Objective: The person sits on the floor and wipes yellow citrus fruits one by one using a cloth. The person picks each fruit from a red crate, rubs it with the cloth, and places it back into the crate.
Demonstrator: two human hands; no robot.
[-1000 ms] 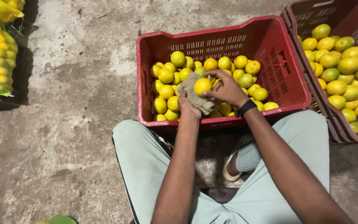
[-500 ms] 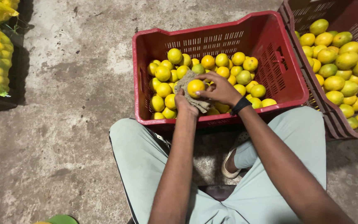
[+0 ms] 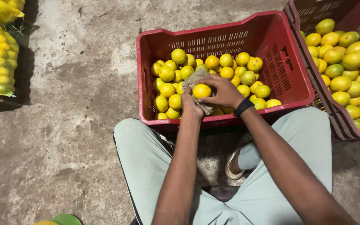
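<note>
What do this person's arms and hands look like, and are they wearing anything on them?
Both forearms are bare, with no sleeves in view and no gloves on either hand. The left hand carries nothing on its wrist that shows. The right hand has a black band, like a watch strap, around its wrist. No rings or markings can be made out.

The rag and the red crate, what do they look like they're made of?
Rag: coarse tan woven cloth, probably jute or burlap, judging by its rough, limp weave. Crate: moulded red plastic, smooth and slightly glossy, with slotted vent walls.
</note>
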